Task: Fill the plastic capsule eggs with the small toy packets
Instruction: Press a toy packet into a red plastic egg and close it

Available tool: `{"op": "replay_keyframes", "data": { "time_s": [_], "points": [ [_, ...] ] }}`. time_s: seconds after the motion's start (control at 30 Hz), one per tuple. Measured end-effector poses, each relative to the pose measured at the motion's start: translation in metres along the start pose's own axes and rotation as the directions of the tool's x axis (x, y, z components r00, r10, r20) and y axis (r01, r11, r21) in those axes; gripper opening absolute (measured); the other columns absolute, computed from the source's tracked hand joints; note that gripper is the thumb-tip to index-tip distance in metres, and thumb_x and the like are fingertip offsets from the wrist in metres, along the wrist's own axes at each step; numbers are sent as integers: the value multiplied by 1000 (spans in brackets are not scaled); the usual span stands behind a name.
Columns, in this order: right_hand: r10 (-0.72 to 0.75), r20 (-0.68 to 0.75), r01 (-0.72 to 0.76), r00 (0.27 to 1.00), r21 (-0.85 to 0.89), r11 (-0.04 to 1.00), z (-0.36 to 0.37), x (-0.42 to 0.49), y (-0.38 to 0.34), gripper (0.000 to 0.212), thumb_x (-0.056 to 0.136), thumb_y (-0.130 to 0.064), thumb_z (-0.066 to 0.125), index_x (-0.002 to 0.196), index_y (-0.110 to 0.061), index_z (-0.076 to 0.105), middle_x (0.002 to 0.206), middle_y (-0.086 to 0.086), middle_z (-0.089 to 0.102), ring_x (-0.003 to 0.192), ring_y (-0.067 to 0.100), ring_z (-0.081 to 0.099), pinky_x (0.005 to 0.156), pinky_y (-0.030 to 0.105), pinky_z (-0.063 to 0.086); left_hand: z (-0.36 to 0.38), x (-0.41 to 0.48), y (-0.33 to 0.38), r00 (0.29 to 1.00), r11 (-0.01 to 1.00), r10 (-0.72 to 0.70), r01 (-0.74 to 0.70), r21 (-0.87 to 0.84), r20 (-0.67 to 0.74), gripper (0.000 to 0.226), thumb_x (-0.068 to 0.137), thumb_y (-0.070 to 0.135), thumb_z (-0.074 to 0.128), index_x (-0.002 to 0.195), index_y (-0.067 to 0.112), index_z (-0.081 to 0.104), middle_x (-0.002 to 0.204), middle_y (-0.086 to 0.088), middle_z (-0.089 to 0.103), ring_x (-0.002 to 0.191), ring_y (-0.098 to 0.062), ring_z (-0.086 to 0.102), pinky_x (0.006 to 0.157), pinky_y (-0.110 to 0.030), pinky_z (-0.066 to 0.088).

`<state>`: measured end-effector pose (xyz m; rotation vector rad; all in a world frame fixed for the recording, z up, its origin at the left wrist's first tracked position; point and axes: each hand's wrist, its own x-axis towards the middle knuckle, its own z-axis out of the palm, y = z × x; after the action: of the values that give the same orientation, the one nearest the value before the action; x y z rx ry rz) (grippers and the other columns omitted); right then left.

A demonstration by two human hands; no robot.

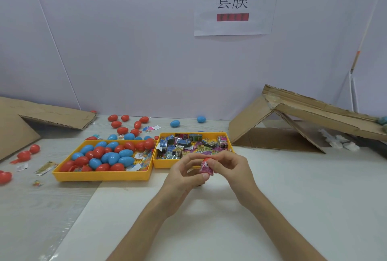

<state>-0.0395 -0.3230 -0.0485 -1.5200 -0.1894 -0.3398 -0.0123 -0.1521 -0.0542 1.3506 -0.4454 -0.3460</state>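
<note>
Pink packet [207, 168] is held at centre between both hands, just above the white table [293, 198] and just in front of the right tray [163, 163]. Red egg [208, 159] plastic is seen at the packet's upper and lower ends; whether the halves are joined cannot be told. Left hand [184, 169]: fingers curled, tips pinched on the packet from the left. Right hand [229, 165]: thumb and forefinger closed narrowly round the top end. Spare eggs [114, 158], red and blue, are heaped in the left tray [100, 177]; folded packets [184, 145] are piled in the right tray.
</note>
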Motion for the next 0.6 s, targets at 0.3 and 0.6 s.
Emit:
{"op": "replay_keyframes", "data": {
  "time_s": [0.3,0.6],
  "points": [
    [1,-4,-1,1000,-16,1000,-1,1,4,11,90,-13,71,82,-16,77,82,12,73,81,25,69,79,40,59,1,0,1,1000,1000,4,-4,20,-10,48,72,15,83,117,20,68,111,-4,72,99,-20,70,85,-36,55],
    [50,1,-50,999,-79,996,-1,1,3,5,85,-16,78,83,-21,79,82,6,75,80,18,70,73,28,56,0,2,0,999,998,18,-16,67,-29,46,70,10,85,112,22,71,111,-6,71,99,-19,69,84,-35,57]
  ]
}}
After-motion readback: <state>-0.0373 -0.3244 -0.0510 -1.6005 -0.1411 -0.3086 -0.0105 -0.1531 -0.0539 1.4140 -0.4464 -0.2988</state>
